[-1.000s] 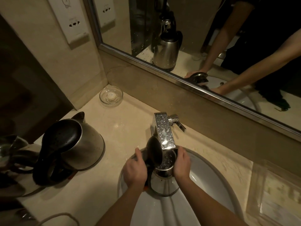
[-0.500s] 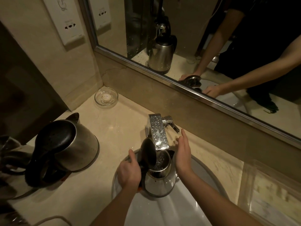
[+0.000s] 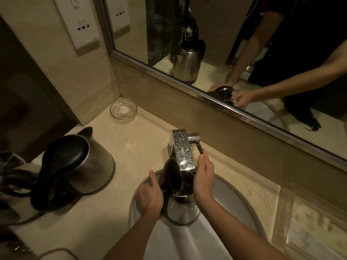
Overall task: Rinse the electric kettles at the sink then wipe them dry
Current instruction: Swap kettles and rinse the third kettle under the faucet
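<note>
on my head feed i see the left hand (image 3: 149, 196) wrapped round the black handle of the round stainless-steel electric kettle (image 3: 183, 210). the kettle stands upright in the white oval sink (image 3: 244, 205), its black lid (image 3: 171, 175) flipped up under the wet chrome faucet (image 3: 183, 152). the right hand (image 3: 203, 177) is spread, its straight fingers reaching up to the faucet lever (image 3: 199, 147). a second steel kettle (image 3: 97, 162) sits on the beige counter (image 3: 135, 139), well to the left.

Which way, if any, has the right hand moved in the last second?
Yes. The right hand moved from the kettle side toward the faucet lever.
</note>
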